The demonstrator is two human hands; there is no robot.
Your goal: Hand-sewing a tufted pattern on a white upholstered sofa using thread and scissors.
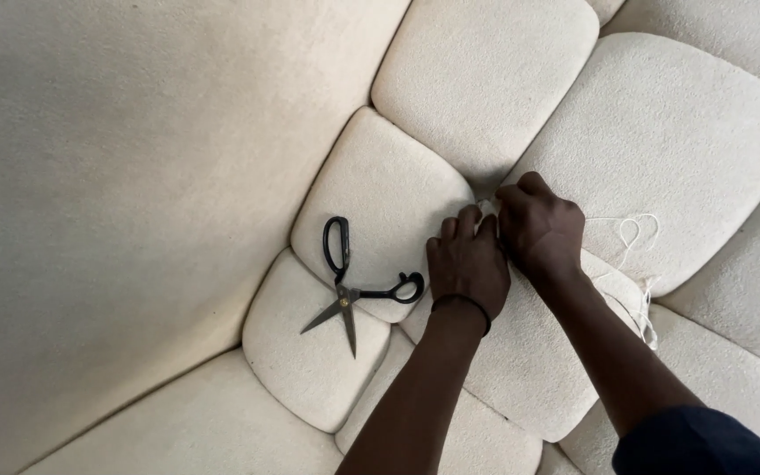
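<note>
My left hand (466, 262) and my right hand (540, 227) are pressed together at a seam where several cream padded cushions (661, 132) meet. Both hands are closed, pinching something small at the seam. A white thread (631, 230) loops away from my right hand across a cushion and trails down toward my right forearm. I cannot see a needle. A black band circles my left wrist. Black-handled scissors (351, 293) lie open on a cushion just left of my left hand.
The cream upholstery is made of rounded tufted pads (485, 62) with deep seams between them. A large flat cream panel (134, 193) fills the left side. My right arm wears a dark blue sleeve (697, 444).
</note>
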